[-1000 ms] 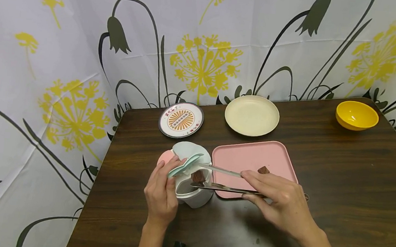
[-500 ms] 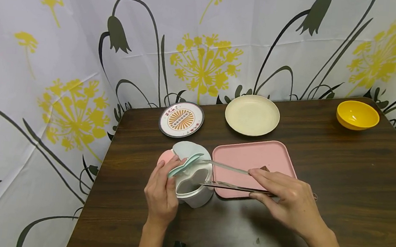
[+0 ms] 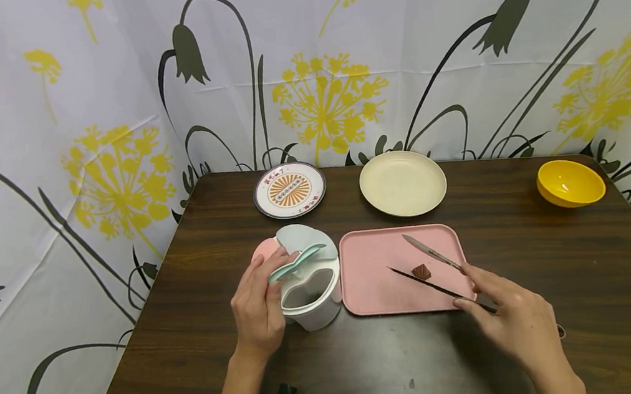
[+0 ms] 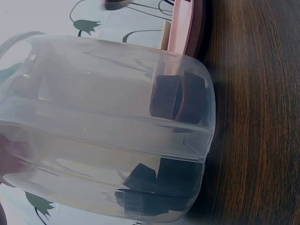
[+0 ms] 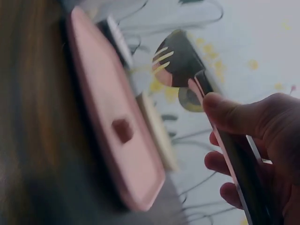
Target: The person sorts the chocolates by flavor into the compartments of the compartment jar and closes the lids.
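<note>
here, at lower centre of the head view, the left hand (image 3: 258, 308) curls around the near side of a translucent white container (image 3: 309, 295), its fingers reaching up to the pale teal lid (image 3: 295, 261), which stands tilted open over the mouth. in the left wrist view the container wall (image 4: 112, 122) fills the frame, and dark brown chocolate pieces (image 4: 178, 97) show through it, one pair near the centre right and more along the lower edge. to the right of centre in the head view, the right hand (image 3: 513, 317) pinches a pair of metal tongs (image 3: 437, 271) between thumb and fingers; the two arms are spread well apart, their tips over the pink tray (image 3: 367, 283), with a single brown chocolate piece (image 3: 421, 271) lying on the tray between them, touched by neither as far as can be seen. the right wrist view, blurred, shows the thumb on the tongs (image 5: 234, 161) at right and the tray (image 5: 101, 101) with the piece (image 5: 123, 130) at left. the tray lies just beside the container on a dark wooden table (image 3: 541, 254). toward the upper part of the table lie a patterned saucer (image 3: 290, 190), a cream plate (image 3: 402, 183) and, at far right, a yellow bowl (image 3: 571, 183).
</note>
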The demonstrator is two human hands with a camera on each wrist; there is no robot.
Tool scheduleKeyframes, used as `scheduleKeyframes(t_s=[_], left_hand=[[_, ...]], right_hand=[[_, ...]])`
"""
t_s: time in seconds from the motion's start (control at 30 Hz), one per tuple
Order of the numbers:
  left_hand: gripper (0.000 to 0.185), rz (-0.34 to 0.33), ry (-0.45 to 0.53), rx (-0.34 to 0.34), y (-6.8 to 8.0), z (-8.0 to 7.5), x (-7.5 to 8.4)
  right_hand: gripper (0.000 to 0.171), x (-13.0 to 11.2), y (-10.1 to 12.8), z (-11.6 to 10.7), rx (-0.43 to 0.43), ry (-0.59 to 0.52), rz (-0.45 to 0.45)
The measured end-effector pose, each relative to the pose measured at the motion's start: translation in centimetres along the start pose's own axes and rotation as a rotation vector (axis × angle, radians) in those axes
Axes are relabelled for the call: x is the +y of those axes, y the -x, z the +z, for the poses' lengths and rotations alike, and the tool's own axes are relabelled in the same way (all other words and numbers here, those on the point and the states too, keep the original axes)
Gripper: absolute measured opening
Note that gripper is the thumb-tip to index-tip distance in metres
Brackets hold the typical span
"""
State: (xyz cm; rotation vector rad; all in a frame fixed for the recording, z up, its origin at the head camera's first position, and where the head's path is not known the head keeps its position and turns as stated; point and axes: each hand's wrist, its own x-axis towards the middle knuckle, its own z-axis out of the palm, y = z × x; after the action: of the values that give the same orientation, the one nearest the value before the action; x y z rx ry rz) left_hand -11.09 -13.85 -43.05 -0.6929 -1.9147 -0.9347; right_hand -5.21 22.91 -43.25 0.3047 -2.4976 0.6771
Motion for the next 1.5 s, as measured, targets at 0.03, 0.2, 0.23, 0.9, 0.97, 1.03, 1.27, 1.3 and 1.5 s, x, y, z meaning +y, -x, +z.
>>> scheduleKeyframes(t_s=[0.03, 0.2, 0.23, 0.9, 0.97, 1.03, 1.27, 1.3, 1.5], left_hand=[[0.032, 0.001, 0.0, 0.0, 0.0, 0.0, 0.0], [0.032, 0.003, -0.002, -0.002, 0.1, 0.0, -0.1], [0.033, 0.002, -0.003, -0.004, 0.1, 0.0, -0.1], [0.035, 0.016, -0.014, 0.01, -0.1, 0.0, 0.0], [0.036, 0.018, -0.015, 0.011, -0.1, 0.0, 0.0], [0.036, 0.019, -0.015, 0.012, -0.1, 0.0, 0.0], [0.036, 0.02, -0.012, 0.014, -0.1, 0.1, 0.0], [0.036, 0.02, -0.012, 0.014, -0.1, 0.1, 0.0], [0.036, 0.012, -0.013, 0.011, 0.0, 0.0, 0.0]], right_hand=[[0.06, 0.3, 0.2, 0.1, -0.025, 0.011, 0.031], [0.059, 1.5, 1.0, 0.6, -0.123, 0.05, 0.133], [0.058, 1.7, 1.1, 0.7, -0.138, 0.056, 0.147], [0.045, 2.6, 1.4, 1.2, -0.244, 0.066, 0.23], [0.044, 2.6, 1.5, 1.2, -0.243, 0.065, 0.229], [0.043, 2.6, 1.5, 1.2, -0.242, 0.066, 0.226], [0.041, 2.6, 1.5, 1.2, -0.201, 0.076, 0.192], [0.041, 2.6, 1.5, 1.2, -0.192, 0.076, 0.188], [0.042, 2.2, 1.2, 1.0, -0.103, 0.055, 0.133]])
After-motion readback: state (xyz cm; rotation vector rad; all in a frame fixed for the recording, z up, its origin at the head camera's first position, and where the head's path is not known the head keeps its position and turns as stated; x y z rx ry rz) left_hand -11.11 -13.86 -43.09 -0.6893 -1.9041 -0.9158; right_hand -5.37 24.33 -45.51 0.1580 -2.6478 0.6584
